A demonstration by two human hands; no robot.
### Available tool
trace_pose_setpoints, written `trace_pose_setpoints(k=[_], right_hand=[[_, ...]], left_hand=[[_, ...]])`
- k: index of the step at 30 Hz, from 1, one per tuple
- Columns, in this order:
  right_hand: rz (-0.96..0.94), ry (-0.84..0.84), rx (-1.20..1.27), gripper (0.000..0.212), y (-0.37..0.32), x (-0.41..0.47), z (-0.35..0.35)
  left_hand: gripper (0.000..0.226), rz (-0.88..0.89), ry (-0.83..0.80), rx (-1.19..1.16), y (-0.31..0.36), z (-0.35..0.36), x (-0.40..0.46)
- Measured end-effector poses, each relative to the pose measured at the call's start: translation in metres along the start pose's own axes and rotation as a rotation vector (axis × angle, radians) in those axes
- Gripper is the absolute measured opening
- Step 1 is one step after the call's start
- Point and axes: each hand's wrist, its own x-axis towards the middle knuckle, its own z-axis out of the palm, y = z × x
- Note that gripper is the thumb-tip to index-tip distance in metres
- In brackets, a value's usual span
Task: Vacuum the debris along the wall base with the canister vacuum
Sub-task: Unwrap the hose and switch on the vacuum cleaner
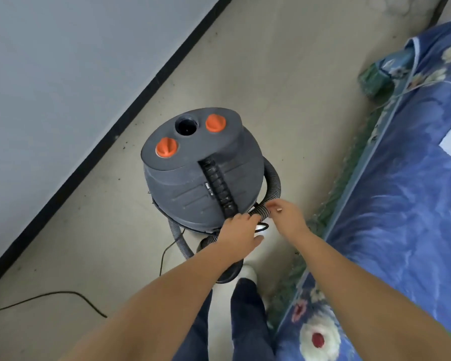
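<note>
Both hands meet at the ribbed grey plastic hose [267, 201] beside the dark grey canister vacuum [201, 168]. The left hand [241, 234] curls its fingers [253, 219] round the hose. The right hand [287, 217] pinches it just beyond.

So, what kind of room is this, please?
Probably a bedroom at home: a bed with a blue flowered cover stands on the right, a plain wall with a dark skirting board on the left, and a canister vacuum on the pale floor between them.

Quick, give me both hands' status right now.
Left hand: fingers curled round the corrugated hose at the canister vacuum.
Right hand: fingertips on the same hose; a real grip cannot be told.
</note>
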Motion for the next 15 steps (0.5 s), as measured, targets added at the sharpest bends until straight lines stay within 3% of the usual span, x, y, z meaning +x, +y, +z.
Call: trace_pose_setpoints(k=[3,8,11,15], right_hand=[[-0.100,-0.108,-0.127,0.030,0.006,0.004,-0.001],[-0.300,-0.298,-0.370,0.038,0.009,0.006,0.003],[-0.404,-0.325,-0.549,0.045,0.004,0.007,0.013],[-0.389,-0.282,-0.736,0.046,-0.002,0.008,0.028]], left_hand=[[0.036,-0.008,0.019,-0.016,-0.004,0.017,-0.019],[0.038,-0.145,-0.119,0.047,-0.047,0.034,-0.076],[0.035,-0.229,-0.149,0.135,-0.084,0.039,-0.103],[0.036,-0.365,-0.103,0.265,-0.121,0.041,-0.111]])
